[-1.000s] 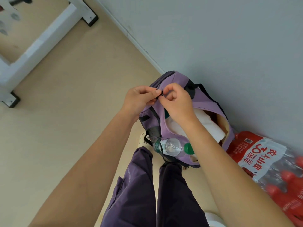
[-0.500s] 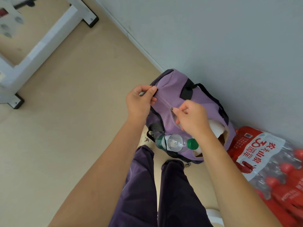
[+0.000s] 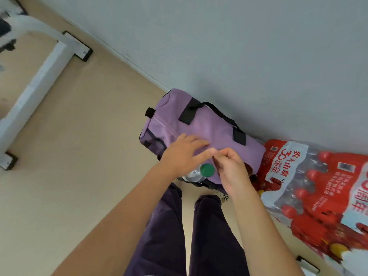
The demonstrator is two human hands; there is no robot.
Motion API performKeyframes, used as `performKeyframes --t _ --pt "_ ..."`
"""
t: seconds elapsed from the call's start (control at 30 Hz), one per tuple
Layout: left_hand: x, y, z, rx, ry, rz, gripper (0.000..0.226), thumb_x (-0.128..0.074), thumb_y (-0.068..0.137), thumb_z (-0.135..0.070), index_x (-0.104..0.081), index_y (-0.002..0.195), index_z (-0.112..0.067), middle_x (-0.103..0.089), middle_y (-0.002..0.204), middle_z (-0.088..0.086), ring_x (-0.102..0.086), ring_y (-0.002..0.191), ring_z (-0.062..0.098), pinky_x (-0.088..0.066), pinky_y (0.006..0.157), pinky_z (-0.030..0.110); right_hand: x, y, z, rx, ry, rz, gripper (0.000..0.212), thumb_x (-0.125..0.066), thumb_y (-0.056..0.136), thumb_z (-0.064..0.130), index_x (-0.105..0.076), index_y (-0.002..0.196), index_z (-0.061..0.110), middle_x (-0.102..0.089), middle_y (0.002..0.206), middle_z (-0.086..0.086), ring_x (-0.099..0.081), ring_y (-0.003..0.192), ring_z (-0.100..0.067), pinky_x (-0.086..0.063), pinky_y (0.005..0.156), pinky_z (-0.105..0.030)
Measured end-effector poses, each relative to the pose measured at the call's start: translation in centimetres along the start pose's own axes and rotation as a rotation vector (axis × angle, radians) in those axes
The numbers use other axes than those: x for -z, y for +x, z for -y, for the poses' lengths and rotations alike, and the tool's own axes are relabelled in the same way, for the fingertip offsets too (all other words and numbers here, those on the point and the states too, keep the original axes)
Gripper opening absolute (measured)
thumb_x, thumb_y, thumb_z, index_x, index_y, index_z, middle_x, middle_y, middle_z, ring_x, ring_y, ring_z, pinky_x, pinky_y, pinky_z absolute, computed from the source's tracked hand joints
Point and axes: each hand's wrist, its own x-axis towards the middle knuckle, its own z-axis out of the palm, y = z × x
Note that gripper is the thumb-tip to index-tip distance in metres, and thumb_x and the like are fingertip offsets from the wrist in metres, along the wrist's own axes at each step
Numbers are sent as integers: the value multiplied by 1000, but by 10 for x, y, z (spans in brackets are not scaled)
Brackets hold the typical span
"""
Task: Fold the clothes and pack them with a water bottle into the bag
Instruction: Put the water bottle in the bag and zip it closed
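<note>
The purple bag lies on the floor against the wall, a green-capped water bottle poking from its near side. The left hand rests flat on it, grip wide; the right hand pinches at the zipper line, though what its narrow grip holds cannot be told.

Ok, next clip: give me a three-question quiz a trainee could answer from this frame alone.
1. True or false: the purple bag lies on the floor next to the wall.
2. Which colour is the cap of the water bottle at the side of the bag? A) red B) green C) white
3. Fill in: to the right of the bag lies a ___ pack of bottles.

Key
1. True.
2. B, green; the bottle lies below the left hand, with the right hand beside the cap.
3. Red.
</note>
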Motion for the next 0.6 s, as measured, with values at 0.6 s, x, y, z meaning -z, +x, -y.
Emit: performKeyframes --t 0.6 --pt "1 38 25 -298 353 -93 70 -25 91 -58 -57 65 -2 -52 66 14 -36 67 24 -40 61 48 25 13 7 76 -116 -91 20 -76 84 19 -64 69 14 -70 80 -12 -60 78 -21 -54 83 -45"
